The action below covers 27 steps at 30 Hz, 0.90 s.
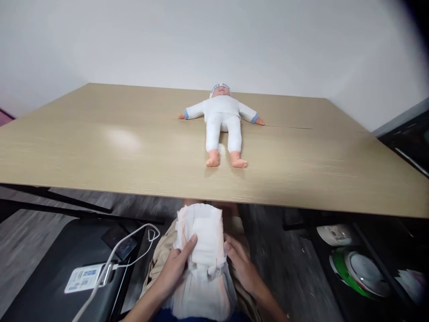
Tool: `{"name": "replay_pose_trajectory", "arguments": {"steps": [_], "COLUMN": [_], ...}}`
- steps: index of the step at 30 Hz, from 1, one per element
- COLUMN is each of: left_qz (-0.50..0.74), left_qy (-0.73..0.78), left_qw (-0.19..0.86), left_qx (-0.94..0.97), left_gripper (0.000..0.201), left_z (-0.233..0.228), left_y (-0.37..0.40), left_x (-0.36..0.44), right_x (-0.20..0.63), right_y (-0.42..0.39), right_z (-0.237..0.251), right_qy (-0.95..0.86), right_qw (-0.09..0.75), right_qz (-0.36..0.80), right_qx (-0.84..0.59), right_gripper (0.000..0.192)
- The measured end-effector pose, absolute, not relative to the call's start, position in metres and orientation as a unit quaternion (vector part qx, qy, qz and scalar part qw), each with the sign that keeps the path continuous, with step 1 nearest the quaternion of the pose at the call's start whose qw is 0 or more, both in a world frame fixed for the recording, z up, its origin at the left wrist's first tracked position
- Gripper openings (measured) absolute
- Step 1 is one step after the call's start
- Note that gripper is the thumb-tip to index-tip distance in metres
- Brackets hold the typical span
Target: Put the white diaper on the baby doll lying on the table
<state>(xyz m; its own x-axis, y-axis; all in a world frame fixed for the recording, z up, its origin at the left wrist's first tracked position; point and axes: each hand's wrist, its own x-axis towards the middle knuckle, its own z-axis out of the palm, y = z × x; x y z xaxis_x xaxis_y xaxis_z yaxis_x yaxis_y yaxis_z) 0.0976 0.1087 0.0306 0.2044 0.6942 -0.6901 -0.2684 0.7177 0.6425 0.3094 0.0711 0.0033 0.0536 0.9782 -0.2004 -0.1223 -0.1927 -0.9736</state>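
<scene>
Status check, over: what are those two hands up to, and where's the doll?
Left hand and right hand both gripping a white diaper below the table edge. Doll flat on its back on the tabletop, untouched. Nothing between, over.

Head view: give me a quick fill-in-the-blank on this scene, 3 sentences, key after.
1. Both hands, left hand and right hand, hold a white ____.
2. The doll lies on its ____ on the table.
3. The doll's feet are ____, with no socks or shoes.

Missing words: diaper; back; bare
</scene>
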Motion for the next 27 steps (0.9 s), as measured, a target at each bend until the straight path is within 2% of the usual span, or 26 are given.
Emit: {"name": "replay_pose_trajectory", "arguments": {"steps": [3,6,10,14,16,21,27], "left_qz": [0.33,0.366,0.393,0.365,0.361,0.401,0.351], "left_qy": [0.533,0.526,0.5,0.483,0.484,0.492,0.519], "left_qw": [0.739,0.723,0.72,0.757,0.756,0.673,0.552], "left_qx": [0.245,0.256,0.276,0.247,0.253,0.38,0.55], "left_gripper": [0.078,0.078,0.071,0.071,0.073,0.067,0.039], "left_z": [0.044,0.053,0.067,0.086,0.092,0.099,0.117], "left_y": [0.091,0.085,0.097,0.124,0.139,0.172,0.215], "left_x": [0.1,0.1,0.105,0.122,0.133,0.148,0.142], "right_x": [0.296,0.301,0.322,0.353,0.369,0.398,0.42], "right_y": [0.068,0.067,0.07,0.083,0.093,0.123,0.15], "right_z": [0.019,0.032,0.051,0.066,0.071,0.083,0.094], "right_qy": [-0.31,-0.236,-0.224,-0.227,-0.223,-0.254,-0.286], "right_qw": [0.529,0.592,0.667,0.704,0.714,0.714,0.677], "right_qz": [0.679,0.678,0.595,0.484,0.421,0.277,0.203], "right_qx": [-0.404,-0.366,-0.39,-0.466,-0.514,-0.591,-0.647], "right_gripper": [0.06,0.053,0.043,0.051,0.048,0.043,0.047]}}
